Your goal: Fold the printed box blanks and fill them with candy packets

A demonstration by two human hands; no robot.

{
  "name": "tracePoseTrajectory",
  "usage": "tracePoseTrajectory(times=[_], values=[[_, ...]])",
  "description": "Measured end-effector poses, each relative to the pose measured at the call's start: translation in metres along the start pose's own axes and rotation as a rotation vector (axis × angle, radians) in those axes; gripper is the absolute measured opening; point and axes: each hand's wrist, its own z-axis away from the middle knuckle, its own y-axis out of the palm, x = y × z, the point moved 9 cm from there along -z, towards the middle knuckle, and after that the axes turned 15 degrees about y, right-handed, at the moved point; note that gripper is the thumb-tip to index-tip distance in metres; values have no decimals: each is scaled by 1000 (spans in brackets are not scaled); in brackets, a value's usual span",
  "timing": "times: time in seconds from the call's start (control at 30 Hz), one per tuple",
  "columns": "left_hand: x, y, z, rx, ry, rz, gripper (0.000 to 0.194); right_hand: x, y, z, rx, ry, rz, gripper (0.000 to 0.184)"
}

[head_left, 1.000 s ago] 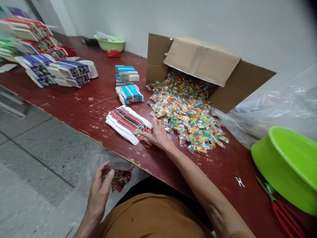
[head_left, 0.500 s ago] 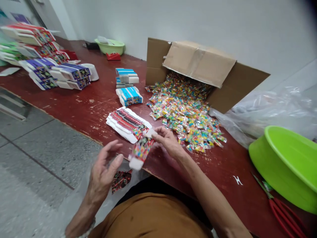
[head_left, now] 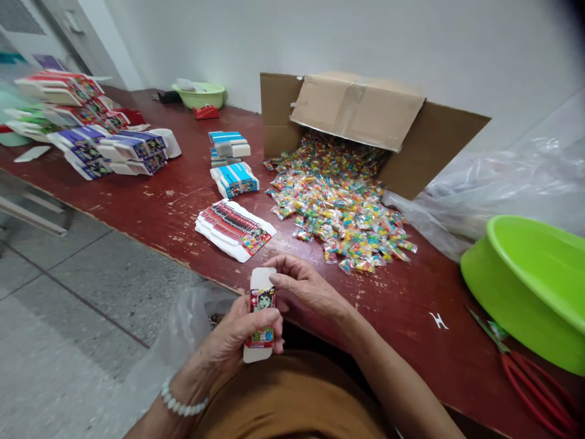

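Note:
A small printed candy box (head_left: 264,300) with white end flaps stands between my hands, just past the table's front edge. My left hand (head_left: 249,323) wraps round its lower part, thumb across the front. At its upper white flap, my right hand (head_left: 299,281) pinches the edge with thumb and fingers. Beyond them lies an overlapping row of flat red and black candy boxes (head_left: 233,228) on the table. To the right of that row, a heap of small clear candy packets (head_left: 342,213) spills from a cardboard box (head_left: 361,110) lying on its side.
Bundled blue boxes (head_left: 235,178), purple boxes (head_left: 132,149) and red boxes (head_left: 75,88) stand on the red table (head_left: 178,183). A green basin (head_left: 516,292) and red-handled scissors (head_left: 534,384) are at right. A clear plastic bag (head_left: 183,329) hangs below the table edge.
My left hand has gone from apart and empty to gripping the box. The box has turned upright, closer to my body, and my right hand has stayed at its upper flap.

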Motion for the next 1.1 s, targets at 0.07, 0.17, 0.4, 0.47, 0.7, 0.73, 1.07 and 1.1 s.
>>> tracePoseTrajectory(times=[0.07,0.17,0.4,0.47,0.7,0.73,1.07,1.1], values=[[-5,-5,0,-45,-1,-36,33,0,0,3,-6,-18,-47,42],[-8,-12,-1,-144,8,-52,33,-7,2,9,-17,11,-61,49],[-10,-16,-16,-277,122,-171,43,-12,-26,13,-422,-39,240,17],[-22,-19,-14,-374,212,-227,51,-6,-33,14,-509,-78,299,17],[-43,-23,2,-540,428,-304,74,-10,-34,16,-478,-163,116,38],[-43,-24,2,-530,420,-322,68,-12,-32,15,-448,-180,110,35],[-38,-34,-10,-367,354,-439,32,-20,-38,2,-326,31,-54,40],[-38,-33,-10,-381,367,-399,36,-17,-38,1,-325,19,-49,45]])
